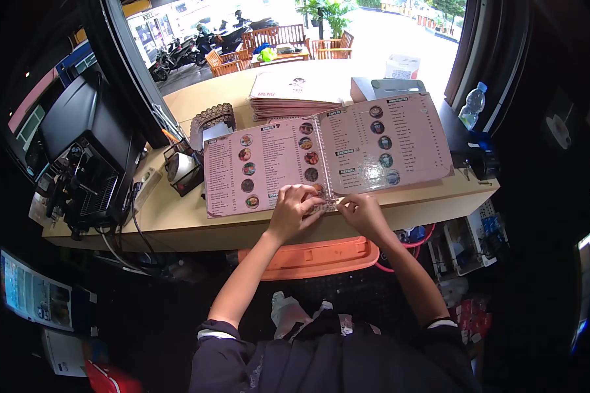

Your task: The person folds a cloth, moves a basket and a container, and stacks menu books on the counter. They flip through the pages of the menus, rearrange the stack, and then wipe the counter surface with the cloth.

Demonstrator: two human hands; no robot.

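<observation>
A pink menu book lies open on the light wooden counter, its two pages joined by a ring binding down the middle. My left hand is at the bottom of the binding, with its fingers bent over the lower corner of the left page. Just to the right, my right hand has its thumb and fingers pinched together at the lower end of the binding, beside the right page. What the fingertips hold there is too small to make out.
Behind the menu is a stack of menus. A black machine and a brown basket stand to the left. At the right is a plastic bottle. An orange tray is below the counter edge.
</observation>
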